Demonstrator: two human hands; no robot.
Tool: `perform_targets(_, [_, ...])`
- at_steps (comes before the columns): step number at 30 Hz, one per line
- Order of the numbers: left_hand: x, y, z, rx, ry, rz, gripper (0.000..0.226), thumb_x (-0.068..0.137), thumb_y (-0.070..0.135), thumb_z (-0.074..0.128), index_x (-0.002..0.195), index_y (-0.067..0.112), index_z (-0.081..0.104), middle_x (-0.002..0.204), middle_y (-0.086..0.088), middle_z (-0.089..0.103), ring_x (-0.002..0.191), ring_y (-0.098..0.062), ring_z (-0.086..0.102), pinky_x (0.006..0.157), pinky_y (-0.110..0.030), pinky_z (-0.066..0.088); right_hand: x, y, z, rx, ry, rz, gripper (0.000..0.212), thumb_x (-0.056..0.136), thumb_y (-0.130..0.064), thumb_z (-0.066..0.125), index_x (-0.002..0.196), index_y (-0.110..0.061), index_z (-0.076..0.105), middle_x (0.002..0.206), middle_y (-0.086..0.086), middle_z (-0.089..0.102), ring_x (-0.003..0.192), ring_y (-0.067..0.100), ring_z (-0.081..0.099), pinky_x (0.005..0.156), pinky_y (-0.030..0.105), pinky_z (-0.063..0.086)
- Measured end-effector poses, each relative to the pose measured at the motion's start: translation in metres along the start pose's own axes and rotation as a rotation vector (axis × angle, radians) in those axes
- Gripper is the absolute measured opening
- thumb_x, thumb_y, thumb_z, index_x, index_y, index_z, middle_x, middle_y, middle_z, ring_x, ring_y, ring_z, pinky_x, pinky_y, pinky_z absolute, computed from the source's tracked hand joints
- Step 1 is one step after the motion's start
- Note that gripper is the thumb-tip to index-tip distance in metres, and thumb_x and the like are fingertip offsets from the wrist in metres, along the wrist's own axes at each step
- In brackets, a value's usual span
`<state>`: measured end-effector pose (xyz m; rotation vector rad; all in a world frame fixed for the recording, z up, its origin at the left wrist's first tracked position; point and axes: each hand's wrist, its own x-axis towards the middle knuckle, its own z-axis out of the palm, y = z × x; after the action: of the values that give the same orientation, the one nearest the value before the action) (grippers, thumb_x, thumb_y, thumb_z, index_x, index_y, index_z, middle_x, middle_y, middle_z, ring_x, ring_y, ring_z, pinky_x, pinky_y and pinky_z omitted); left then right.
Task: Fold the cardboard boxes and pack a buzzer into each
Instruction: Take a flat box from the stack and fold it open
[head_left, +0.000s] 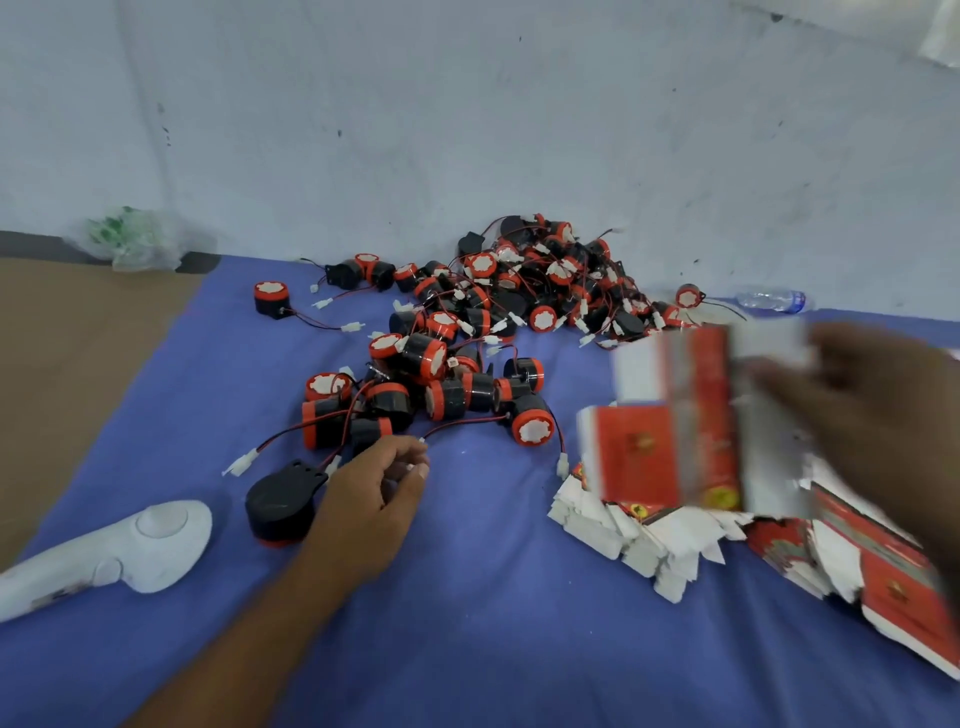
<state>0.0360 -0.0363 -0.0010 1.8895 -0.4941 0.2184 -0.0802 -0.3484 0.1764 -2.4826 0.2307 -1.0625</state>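
R hand (878, 415), blurred, grips flat red carton (696, 415) at 3 o'clock, above carton stack (883, 571). L hand (374, 499), fingers curled, pinches buzzer lead (467, 423) at 7 o'clock of buzzer pile (519, 291) on blue sheet (493, 623).

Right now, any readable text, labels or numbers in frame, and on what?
None legible.
Flat box in right hand: print motion-blurred.
Flat box stack: print and gold emblems too small.
Water bottle label: blurred.
Buzzers, white stickers: no readable marks.
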Motion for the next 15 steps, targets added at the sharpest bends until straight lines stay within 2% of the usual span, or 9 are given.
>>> perform_targets(2, [-0.003, 0.009, 0.002, -0.070, 0.059, 0.025, 0.019, 0.093, 0.031, 0.061, 0.111, 0.028, 0.062, 0.095, 0.014, 0.065, 0.081, -0.014, 0.060, 0.073, -0.027, 0.052, -0.017, -0.015, 0.047, 0.126, -0.194, 0.114, 0.027, 0.087, -0.033, 0.074, 0.074, -0.017, 0.057, 0.051, -0.007, 0.058, 0.043, 0.001, 0.052, 0.041, 0.016, 0.038])
perform_targets(4, [-0.007, 0.016, 0.003, -0.104, 0.075, 0.038, 0.031, 0.088, 0.042, 0.059, 0.118, 0.034, 0.057, 0.097, 0.018, 0.062, 0.082, -0.013, 0.059, 0.069, -0.025, 0.051, -0.031, -0.033, 0.098, 0.253, -0.367, 0.177, 0.026, 0.089, -0.031, 0.073, 0.078, -0.009, 0.062, 0.054, 0.000, 0.062, 0.050, 0.016, 0.054, 0.048, 0.031, 0.042])
perform_targets(5, [-0.009, 0.018, 0.004, -0.089, 0.076, 0.056, 0.036, 0.087, 0.046, 0.059, 0.121, 0.036, 0.055, 0.096, 0.017, 0.060, 0.084, -0.012, 0.059, 0.069, -0.024, 0.051, -0.035, -0.035, 0.114, 0.288, -0.390, 0.166, 0.030, 0.090, -0.033, 0.072, 0.076, -0.009, 0.061, 0.051, 0.000, 0.056, 0.048, 0.015, 0.047, 0.048, 0.033, 0.039])
perform_targets(7, [-0.012, 0.021, 0.008, -0.038, 0.075, 0.122, 0.040, 0.087, 0.052, 0.059, 0.125, 0.042, 0.048, 0.094, 0.014, 0.057, 0.086, -0.012, 0.057, 0.071, -0.021, 0.049, -0.038, -0.032, 0.125, 0.301, -0.352, 0.162, 0.036, 0.089, -0.037, 0.072, 0.067, -0.017, 0.052, 0.045, -0.006, 0.040, 0.043, 0.008, 0.033, 0.043, 0.025, 0.032])
perform_targets(8, [-0.013, 0.022, 0.010, -0.015, 0.075, 0.156, 0.042, 0.086, 0.055, 0.059, 0.125, 0.045, 0.045, 0.097, 0.014, 0.055, 0.087, -0.011, 0.056, 0.072, -0.020, 0.048, -0.039, -0.031, 0.124, 0.304, -0.312, 0.134, 0.037, 0.087, -0.038, 0.073, 0.064, -0.022, 0.049, 0.045, -0.007, 0.040, 0.043, 0.009, 0.036, 0.042, 0.018, 0.030])
perform_targets(10, [-0.013, 0.024, 0.015, -0.002, 0.086, 0.175, 0.048, 0.084, 0.059, 0.058, 0.127, 0.048, 0.040, 0.103, 0.015, 0.054, 0.087, -0.010, 0.056, 0.072, -0.019, 0.048, -0.046, -0.032, 0.124, 0.232, -0.179, 0.001, 0.035, 0.085, -0.037, 0.075, 0.064, -0.031, 0.049, 0.049, -0.003, 0.048, 0.051, 0.011, 0.047, 0.047, 0.016, 0.035])
perform_targets(12, [-0.014, 0.028, 0.019, -0.066, 0.078, 0.137, 0.062, 0.080, 0.063, 0.061, 0.135, 0.051, 0.036, 0.111, 0.022, 0.056, 0.092, -0.005, 0.059, 0.071, -0.018, 0.050, -0.053, -0.039, 0.123, 0.211, -0.061, -0.142, 0.027, 0.086, -0.032, 0.078, 0.070, -0.032, 0.055, 0.051, -0.003, 0.050, 0.058, 0.011, 0.051, 0.053, 0.016, 0.035])
perform_targets(13, [-0.016, 0.030, 0.021, -0.120, 0.057, 0.114, 0.071, 0.078, 0.065, 0.064, 0.139, 0.054, 0.031, 0.118, 0.027, 0.056, 0.099, -0.001, 0.060, 0.072, -0.015, 0.050, -0.056, -0.043, 0.124, 0.227, -0.066, -0.194, 0.018, 0.086, -0.032, 0.076, 0.075, -0.028, 0.062, 0.053, -0.005, 0.051, 0.057, 0.007, 0.052, 0.052, 0.015, 0.035])
perform_targets(15, [-0.020, 0.034, 0.024, -0.237, -0.005, 0.070, 0.090, 0.070, 0.070, 0.070, 0.144, 0.060, 0.019, 0.133, 0.033, 0.049, 0.114, 0.005, 0.056, 0.079, -0.016, 0.053, -0.064, -0.052, 0.128, 0.317, -0.256, -0.252, 0.016, 0.089, -0.039, 0.066, 0.080, -0.025, 0.067, 0.063, -0.008, 0.057, 0.055, 0.001, 0.051, 0.052, 0.010, 0.035])
